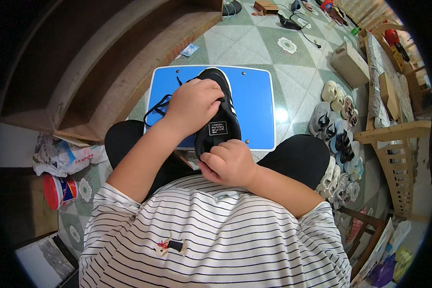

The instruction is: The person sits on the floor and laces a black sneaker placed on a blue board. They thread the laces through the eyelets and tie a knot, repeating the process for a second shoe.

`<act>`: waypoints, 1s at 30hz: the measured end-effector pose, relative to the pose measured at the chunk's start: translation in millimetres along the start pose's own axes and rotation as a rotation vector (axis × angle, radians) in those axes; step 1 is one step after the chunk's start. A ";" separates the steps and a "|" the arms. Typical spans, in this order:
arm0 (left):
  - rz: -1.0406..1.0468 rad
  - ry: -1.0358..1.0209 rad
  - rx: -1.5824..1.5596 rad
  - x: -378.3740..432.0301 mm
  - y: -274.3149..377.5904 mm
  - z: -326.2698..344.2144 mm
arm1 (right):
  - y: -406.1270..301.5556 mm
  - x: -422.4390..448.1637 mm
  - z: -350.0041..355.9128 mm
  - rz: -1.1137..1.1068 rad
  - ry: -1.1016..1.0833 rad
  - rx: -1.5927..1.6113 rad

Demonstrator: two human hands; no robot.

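A black sneaker (pixel 234 124) with white side stripes and a white sole edge lies over a blue board (pixel 257 108), its toe pointing away from me. My left hand (pixel 194 104) grips the upper around the tongue and lacing area, which its fingers hide. At the near end, my right hand (pixel 230 163) is closed on the heel collar. The insole (pixel 218 129) shows in the shoe's opening and bears a printed label. A loose black shoelace (pixel 158 108) loops out past the board's left edge.
Dark wooden shelving (pixel 140 61) stands close on the left, above a plastic bag (pixel 70 156) and a paint bucket (pixel 60 192). Several pairs of shoes (pixel 336 133) line the right side, beside a wooden bed frame (pixel 392 131). A hair dryer (pixel 289 22) with a cord lies far ahead.
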State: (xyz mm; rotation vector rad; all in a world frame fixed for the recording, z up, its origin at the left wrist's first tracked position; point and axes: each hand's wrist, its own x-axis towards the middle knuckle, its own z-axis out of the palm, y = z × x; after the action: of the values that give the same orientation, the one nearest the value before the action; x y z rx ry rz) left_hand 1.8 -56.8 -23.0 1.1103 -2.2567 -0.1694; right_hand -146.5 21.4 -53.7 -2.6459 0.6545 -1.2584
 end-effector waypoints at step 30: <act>-0.327 0.089 -0.527 14.6 -33.9 19.4 | 7.2 1.1 2.6 0.039 0.055 0.081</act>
State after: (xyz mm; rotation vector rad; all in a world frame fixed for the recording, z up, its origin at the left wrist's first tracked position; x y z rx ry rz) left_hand 6.8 -92.4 -44.1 1.1486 -1.7835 -0.7809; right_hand -146.2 14.4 -56.8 -2.5303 0.6452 -1.3223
